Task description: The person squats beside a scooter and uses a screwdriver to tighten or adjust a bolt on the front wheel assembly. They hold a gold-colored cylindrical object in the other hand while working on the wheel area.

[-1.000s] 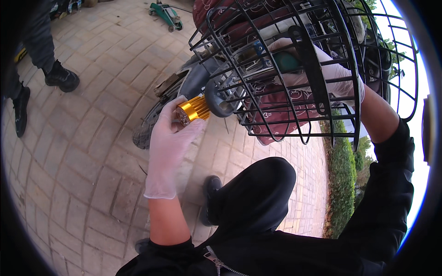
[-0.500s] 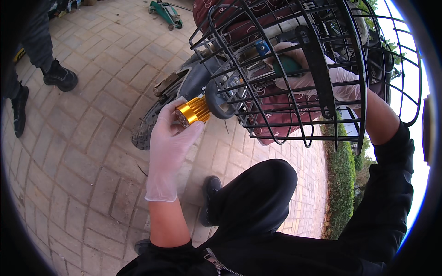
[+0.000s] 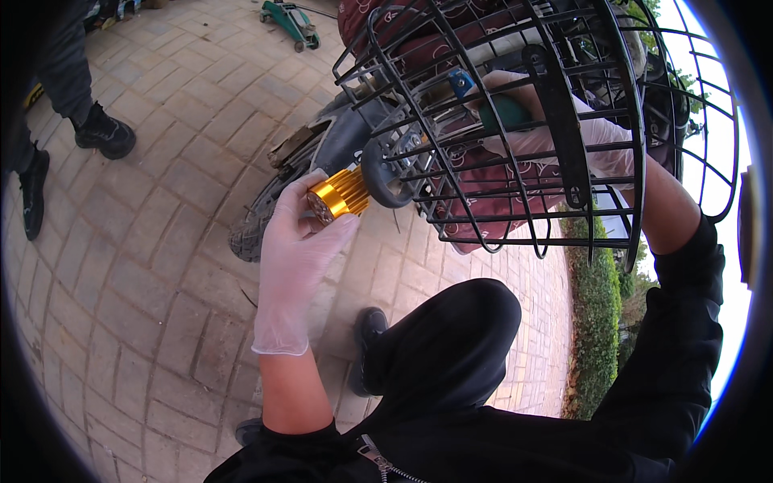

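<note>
**Gold lamp (image 3: pixel 336 198) in my left hand (image 3: pixel 296 253), above brick paving (image 3: pixel 185 274)**

The lamp sits at the front of a wheeled vehicle, its lensed face turned toward the lower left and its ribbed body running back to a black rounded part (image 3: pixel 373 173). Whether those two touch, I can't tell. My gloved left hand grips the lamp, thumb on the near side and fingers round the far side.

My right hand (image 3: pixel 604 149), gloved as well, shows through the bars of a black wire basket (image 3: pixel 573 153), its fingers closed round a green handle (image 3: pixel 503 114); the bars hide part of that grip. Near its fingertips is a small blue part (image 3: pixel 460 83), and maroon patterned cloth (image 3: pixel 491 193) hangs behind the basket.

Beyond the lamp are a dark mudguard (image 3: pixel 350 137) and a worn tyre (image 3: pixel 248 233) on the ground. The paving is pale, dusty brick with dark joints, spreading all around my bent knee (image 3: pixel 463 330) and black shoe (image 3: pixel 370 334).

It's an outdoor place in daylight. At the upper left another person stands in dark trousers (image 3: pixel 64 64) and black boots (image 3: pixel 105 133). A green floor jack (image 3: pixel 288 26) rests on the bricks at the top, and a clipped hedge (image 3: pixel 594 322) edges the paving on my right, with bright sky past it.
</note>
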`<state>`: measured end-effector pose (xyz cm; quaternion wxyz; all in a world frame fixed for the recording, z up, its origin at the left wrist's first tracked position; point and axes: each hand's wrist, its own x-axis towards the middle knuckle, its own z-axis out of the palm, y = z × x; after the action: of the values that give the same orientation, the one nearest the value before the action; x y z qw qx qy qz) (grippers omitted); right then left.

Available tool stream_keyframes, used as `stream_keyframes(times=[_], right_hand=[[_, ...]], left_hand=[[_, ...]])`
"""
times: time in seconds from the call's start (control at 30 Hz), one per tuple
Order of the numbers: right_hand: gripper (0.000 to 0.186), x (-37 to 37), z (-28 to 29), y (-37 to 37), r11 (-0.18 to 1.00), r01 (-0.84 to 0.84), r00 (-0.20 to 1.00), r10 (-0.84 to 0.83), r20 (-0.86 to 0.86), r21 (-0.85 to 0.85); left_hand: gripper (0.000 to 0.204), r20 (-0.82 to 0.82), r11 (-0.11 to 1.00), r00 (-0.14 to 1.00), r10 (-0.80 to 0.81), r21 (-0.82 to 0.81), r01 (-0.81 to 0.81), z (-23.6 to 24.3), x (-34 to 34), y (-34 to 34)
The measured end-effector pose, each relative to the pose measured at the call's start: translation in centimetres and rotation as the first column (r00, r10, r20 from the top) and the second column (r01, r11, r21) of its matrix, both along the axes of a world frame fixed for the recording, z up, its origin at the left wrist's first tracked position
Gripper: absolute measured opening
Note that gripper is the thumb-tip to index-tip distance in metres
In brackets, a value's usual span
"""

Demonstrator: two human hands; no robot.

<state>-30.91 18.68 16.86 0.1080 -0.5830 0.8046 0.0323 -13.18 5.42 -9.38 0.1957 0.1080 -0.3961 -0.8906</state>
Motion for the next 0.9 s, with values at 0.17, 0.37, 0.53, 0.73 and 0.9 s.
stream_keyframes(times=[0.17,0.37,0.53,0.73,0.9], right_hand=[[0.040,1.5,1.0,-0.7,0.994,0.069,0.997,-0.067,-0.028,0.081],[0.049,1.3,0.5,-0.3,0.990,0.141,0.982,-0.140,0.130,0.001],[0.054,1.7,0.1,-1.0,0.915,0.403,0.843,-0.359,0.401,-0.029],[0.062,3.8,0.4,-2.9,0.747,0.661,0.557,-0.549,0.624,0.068],[0.062,2.5,-0.8,-1.3,0.949,0.310,0.856,-0.248,0.454,-0.065]], left_hand=[[0.058,0.003,1.000,1.000,-0.012,0.025,0.012,0.2,0.1,-0.1],[0.059,-0.010,0.999,1.000,-0.014,0.034,0.015,0.1,0.1,-0.1],[0.059,-0.001,1.000,1.000,-0.010,0.020,0.010,0.0,0.1,0.0],[0.057,0.016,1.000,1.000,-0.013,-0.020,0.013,-0.1,0.0,0.2],[0.059,-0.010,0.999,1.000,0.029,-0.020,-0.029,-0.4,0.0,0.4]])
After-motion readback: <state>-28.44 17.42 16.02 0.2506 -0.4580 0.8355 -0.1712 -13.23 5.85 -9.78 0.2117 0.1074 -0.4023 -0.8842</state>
